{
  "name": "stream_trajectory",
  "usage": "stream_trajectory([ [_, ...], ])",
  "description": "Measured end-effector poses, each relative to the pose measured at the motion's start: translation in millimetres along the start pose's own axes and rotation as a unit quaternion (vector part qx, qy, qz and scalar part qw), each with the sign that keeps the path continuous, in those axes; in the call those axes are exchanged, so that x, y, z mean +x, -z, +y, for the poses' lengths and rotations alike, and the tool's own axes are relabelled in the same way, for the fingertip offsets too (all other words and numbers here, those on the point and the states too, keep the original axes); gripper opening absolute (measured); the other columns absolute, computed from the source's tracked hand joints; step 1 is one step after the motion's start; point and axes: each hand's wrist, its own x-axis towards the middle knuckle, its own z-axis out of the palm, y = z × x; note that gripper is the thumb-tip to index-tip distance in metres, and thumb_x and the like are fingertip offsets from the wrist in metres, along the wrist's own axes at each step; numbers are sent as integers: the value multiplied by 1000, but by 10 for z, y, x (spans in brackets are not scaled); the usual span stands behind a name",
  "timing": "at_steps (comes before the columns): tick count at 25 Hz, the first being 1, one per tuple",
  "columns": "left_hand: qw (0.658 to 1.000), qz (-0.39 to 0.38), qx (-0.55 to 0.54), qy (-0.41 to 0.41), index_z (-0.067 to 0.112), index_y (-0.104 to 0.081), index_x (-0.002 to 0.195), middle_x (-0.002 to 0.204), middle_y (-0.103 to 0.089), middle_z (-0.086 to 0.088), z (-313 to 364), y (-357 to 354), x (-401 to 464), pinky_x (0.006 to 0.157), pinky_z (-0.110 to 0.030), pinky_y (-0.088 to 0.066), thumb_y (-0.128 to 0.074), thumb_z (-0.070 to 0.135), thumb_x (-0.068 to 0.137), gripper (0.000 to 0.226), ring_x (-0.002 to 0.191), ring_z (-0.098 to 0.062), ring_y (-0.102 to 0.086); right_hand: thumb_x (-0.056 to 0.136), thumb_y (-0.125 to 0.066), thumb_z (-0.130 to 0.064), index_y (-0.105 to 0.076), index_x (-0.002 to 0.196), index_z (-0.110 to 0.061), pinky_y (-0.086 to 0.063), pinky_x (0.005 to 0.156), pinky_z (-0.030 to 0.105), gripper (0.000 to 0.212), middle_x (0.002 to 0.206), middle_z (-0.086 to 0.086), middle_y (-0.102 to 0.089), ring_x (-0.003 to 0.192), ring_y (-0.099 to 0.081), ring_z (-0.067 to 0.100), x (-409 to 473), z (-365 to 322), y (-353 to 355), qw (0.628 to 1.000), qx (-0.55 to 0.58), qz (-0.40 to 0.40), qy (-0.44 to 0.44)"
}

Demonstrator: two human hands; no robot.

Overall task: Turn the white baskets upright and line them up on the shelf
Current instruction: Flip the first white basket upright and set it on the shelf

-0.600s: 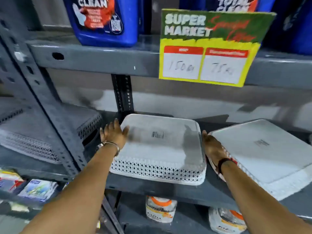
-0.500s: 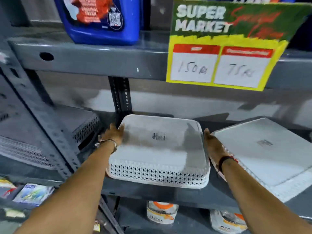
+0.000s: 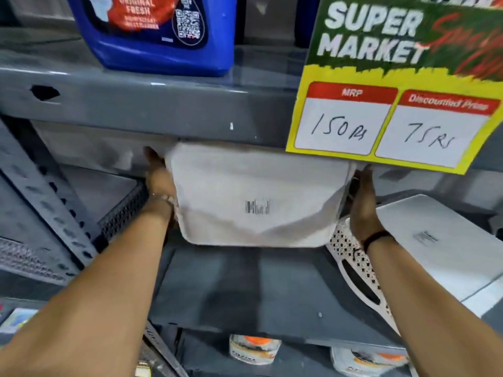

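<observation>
A person's left hand [image 3: 160, 183] and right hand [image 3: 363, 202] clamp the two short sides of one white perforated plastic basket [image 3: 258, 197], tipped base-outward above the grey metal shelf [image 3: 245, 289], while a second white basket [image 3: 435, 257] lies upside down just to its right.

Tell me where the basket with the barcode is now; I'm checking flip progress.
The barcode basket is centre of the head view, lifted off the shelf, base toward the camera, between the left hand and right hand, below the price sign.
</observation>
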Motion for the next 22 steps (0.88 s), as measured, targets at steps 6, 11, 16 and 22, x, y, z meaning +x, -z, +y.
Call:
stream_trajectory([
  [6, 999, -16, 5, 52, 15, -52, 66, 32, -62, 6, 91, 120, -245, 27, -11, -43, -45, 28, 94, 31, 24, -5, -56, 90, -52, -27, -63, 88, -21, -49, 51, 20, 13, 74, -6, -68, 73, -59, 14, 28, 95, 456, 983, -157, -51, -86],
  [11, 964, -52, 251, 69, -1, -54, 127, 126, -61, -22, 20, 220, -327, 76, -33, -52, -53, 11, 89, 40, 76, -13, -66, 76, -63, -2, -64, 67, -3, -50, 50, 28, 9, 66, 11, -59, 58, -53, 20, -12, 173, 550, 890, -440, -80, -89],
  [16, 854, -15, 516, 56, -9, -56, 123, 116, -68, -22, -134, 279, -420, 92, -28, -49, -46, 13, 94, 38, 111, -35, -59, 81, -57, 0, -55, 69, -3, -46, 35, 11, 13, 77, 15, -64, 52, -61, 17, -142, 220, 516, 758, -626, -133, -124],
  [22, 774, -34, 630, 49, -9, -66, 112, 122, -63, -27, -265, 314, -452, 95, -38, -49, -53, 2, 88, 29, 116, -36, -59, 81, -59, 2, -45, 60, -11, -38, 29, 9, 28, 55, 6, -57, 44, -59, 12, -166, 215, 527, 731, -656, -147, -119],
])
